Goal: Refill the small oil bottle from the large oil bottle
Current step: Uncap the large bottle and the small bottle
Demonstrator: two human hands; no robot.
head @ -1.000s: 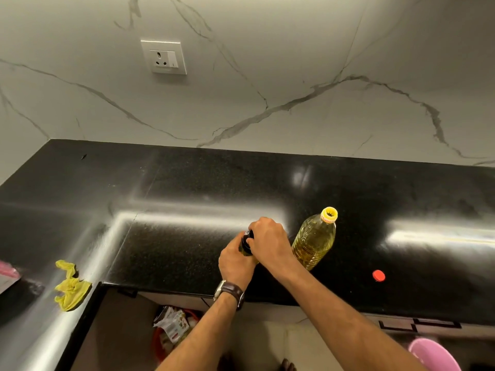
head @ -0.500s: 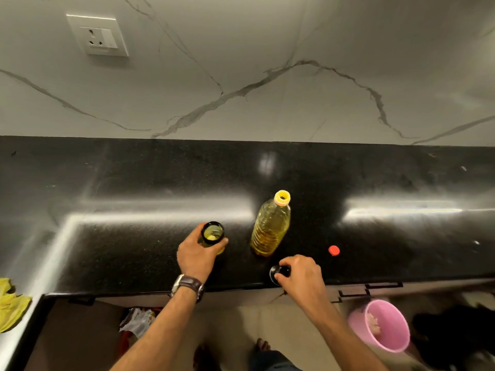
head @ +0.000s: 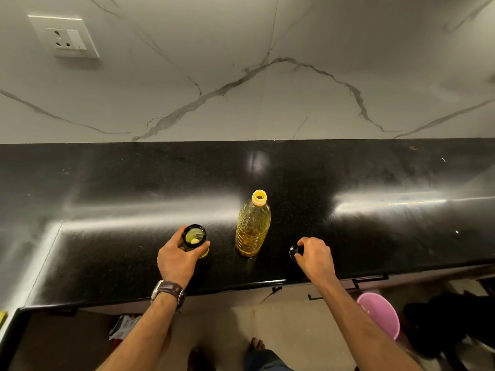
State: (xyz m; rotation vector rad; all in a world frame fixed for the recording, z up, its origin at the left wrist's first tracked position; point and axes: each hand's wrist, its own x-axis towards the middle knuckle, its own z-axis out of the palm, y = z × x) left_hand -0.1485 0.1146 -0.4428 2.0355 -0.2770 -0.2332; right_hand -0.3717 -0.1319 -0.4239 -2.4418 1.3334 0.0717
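The small dark glass oil bottle stands uncapped on the black counter, with a little oil at its bottom. My left hand grips it from the near side. To its right the large plastic oil bottle stands upright, about half full of yellow oil, its yellow neck open. Right of that bottle, my right hand holds the small black cap low at the counter surface near the front edge.
A marble wall with a white socket backs the counter. Below the counter edge, a pink bucket stands on the floor at the right, and bags lie at the left. A yellow cloth peeks in at the far left.
My right hand took the black cap off the small bottle and carried it rightward, past the large bottle, down to the counter. My left hand stayed on the small bottle.
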